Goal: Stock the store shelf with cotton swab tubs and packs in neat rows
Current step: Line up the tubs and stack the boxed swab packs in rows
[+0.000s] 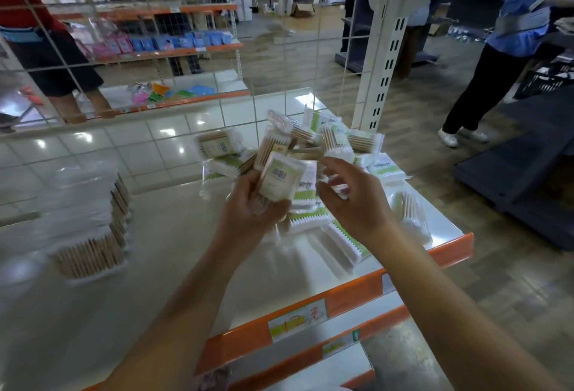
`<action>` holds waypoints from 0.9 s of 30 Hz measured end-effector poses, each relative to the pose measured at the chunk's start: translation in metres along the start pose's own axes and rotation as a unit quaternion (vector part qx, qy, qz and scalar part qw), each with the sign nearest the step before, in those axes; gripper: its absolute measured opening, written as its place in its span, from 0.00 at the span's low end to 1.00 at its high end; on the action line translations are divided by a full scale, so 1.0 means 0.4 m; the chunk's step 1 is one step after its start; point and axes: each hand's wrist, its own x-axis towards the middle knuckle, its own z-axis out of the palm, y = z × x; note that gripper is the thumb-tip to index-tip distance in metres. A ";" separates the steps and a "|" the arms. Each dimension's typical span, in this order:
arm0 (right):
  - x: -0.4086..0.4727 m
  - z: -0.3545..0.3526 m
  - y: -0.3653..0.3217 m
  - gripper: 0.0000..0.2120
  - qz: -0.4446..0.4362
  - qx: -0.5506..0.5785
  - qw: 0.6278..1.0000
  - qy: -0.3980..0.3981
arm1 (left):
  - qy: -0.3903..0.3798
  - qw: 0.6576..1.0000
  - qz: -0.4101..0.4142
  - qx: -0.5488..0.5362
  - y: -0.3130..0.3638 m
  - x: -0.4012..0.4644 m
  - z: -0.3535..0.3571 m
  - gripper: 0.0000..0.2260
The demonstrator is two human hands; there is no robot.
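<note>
Shelf (174, 266): white deck with an orange front lip (351, 294) carrying a price label (297, 320); a second orange-edged shelf sits just below it.

Both forearms reach in from the bottom edge, converging over the right half of the deck.

Left hand (251, 207): palm up, fingers curled round a small bundle of cotton swab packs. The front pack (281, 178) stands nearly upright, long axis tilted slightly right, barcode face toward the camera. Wooden sticks of further packs fan out behind it, pointing up and away.

Right hand (354, 196): just beside the bundle, back of hand toward the camera, fingers loosely bent and spread, thumb tip near the pack's right edge. It grips nothing that I can see (contact with the pack not resolvable; blur).

Under and beyond the hands: loose heap of packs (326, 142), axes in all directions, some flat with white tips toward the lip, some propped on end. The heap runs to the deck's right edge beside the white slotted upright (388, 58).

Left side: neat stack of packs (93, 235), stick ends facing front-right, blurred. Bare deck lies between stack and heap, and in front of both up to the lip.

Rear: wire grid panel (124, 49) closes off the back. Through it, other shelves and people standing in the aisle
</note>
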 end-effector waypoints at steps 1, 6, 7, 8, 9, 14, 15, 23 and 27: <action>0.002 0.006 -0.010 0.19 0.004 0.042 0.999 0.000 | -0.006 0.999 -0.009 -0.031 0.003 -0.002 -0.004 0.25; 0.012 0.032 -0.055 0.21 0.012 0.250 0.967 -0.047 | -0.054 0.986 -0.009 -0.160 0.024 -0.021 -0.022 0.24; 0.012 0.036 -0.064 0.23 0.005 0.289 0.956 -0.055 | -0.061 0.984 -0.004 -0.170 0.026 -0.026 -0.026 0.23; 0.012 0.039 -0.072 0.23 0.000 0.329 0.942 -0.062 | -0.067 0.982 0.001 -0.178 0.027 -0.029 -0.030 0.22; 0.012 0.043 -0.078 0.22 -0.007 0.356 0.932 -0.067 | -0.072 0.980 0.004 -0.186 0.028 -0.032 -0.035 0.22; 0.015 0.072 -0.098 0.20 -0.024 0.352 0.934 -0.059 | -0.082 0.976 -0.001 -0.201 0.026 -0.041 -0.064 0.23; 0.015 0.078 -0.101 0.19 -0.026 0.355 0.933 -0.054 | -0.081 0.976 -0.003 -0.200 0.025 -0.042 -0.070 0.24; 0.007 0.088 -0.092 0.25 0.029 0.355 0.927 -0.118 | 0.024 0.969 0.019 -0.245 0.057 -0.027 -0.148 0.32; -0.008 0.079 -0.095 0.33 0.057 0.201 0.938 -0.277 | 0.054 0.972 0.058 -0.221 0.088 -0.013 -0.170 0.28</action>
